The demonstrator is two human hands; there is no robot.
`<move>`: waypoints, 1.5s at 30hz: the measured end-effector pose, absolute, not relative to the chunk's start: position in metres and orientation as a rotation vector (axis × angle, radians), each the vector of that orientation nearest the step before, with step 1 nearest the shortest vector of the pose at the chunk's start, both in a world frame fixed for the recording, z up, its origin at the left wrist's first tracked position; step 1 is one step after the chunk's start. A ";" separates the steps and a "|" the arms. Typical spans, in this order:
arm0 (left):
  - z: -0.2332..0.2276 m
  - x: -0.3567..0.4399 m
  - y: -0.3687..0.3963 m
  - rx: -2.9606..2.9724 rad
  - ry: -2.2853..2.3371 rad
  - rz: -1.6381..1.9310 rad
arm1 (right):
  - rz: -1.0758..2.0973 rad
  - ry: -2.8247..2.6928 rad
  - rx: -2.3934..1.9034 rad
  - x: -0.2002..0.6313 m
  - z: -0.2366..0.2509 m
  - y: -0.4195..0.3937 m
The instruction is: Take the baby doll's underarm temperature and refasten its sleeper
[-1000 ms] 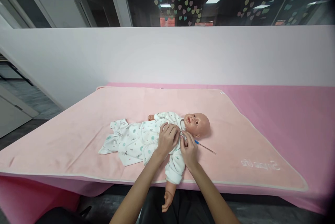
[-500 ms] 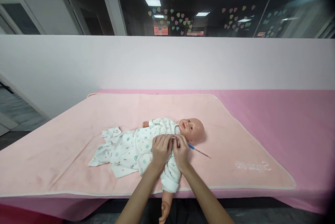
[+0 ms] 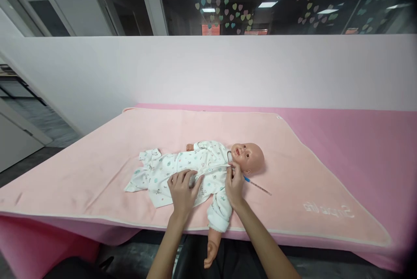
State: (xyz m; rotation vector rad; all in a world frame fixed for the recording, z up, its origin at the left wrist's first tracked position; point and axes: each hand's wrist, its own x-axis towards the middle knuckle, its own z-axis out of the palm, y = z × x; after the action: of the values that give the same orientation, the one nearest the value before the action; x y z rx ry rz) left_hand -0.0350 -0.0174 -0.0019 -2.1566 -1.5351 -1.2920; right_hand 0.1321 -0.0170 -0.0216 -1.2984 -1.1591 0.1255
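A baby doll (image 3: 252, 157) lies on its back, its head to the right, in a white patterned baby romper (image 3: 163, 172). At the near side of the collar, my right hand (image 3: 234, 187) is closed, thumb and fingers pinching the romper's edge. My left hand (image 3: 183, 190) rests over the belly with curved fingers and the thumb apart; it seems to touch the cloth without gripping it. The doll's near arm (image 3: 213, 244) sticks out of its sleeve over the table edge. Partly hidden behind my right hand is a thin stick with a blue end (image 3: 259, 187), perhaps a thermometer.
A peach blanket (image 3: 293, 161) with white lettering lies under the doll, on a pink table cover (image 3: 365, 153). A low white partition (image 3: 260, 70) stands along the far side, below dark glass with heart stickers. The table's near edge runs just before my legs.
My left hand has moved left from the collar down to the belly, its fingers parting. My right hand stays at the collar. The whole view has shifted slightly.
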 end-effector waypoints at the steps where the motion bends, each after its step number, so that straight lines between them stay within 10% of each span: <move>1: -0.002 -0.038 -0.018 -2.154 -1.559 -1.273 | 0.126 -1.158 -1.300 0.132 -0.022 -0.017; 45: 0.000 0.043 0.009 -2.508 -1.160 -1.231 | -0.078 -1.137 -1.302 0.133 -0.021 -0.019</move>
State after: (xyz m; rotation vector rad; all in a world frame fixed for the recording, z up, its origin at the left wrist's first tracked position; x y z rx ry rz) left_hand 0.0432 0.0090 0.0002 -2.5075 -1.1596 -1.2307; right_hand 0.1325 -0.0193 -0.0208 -1.3021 -1.1373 -0.0782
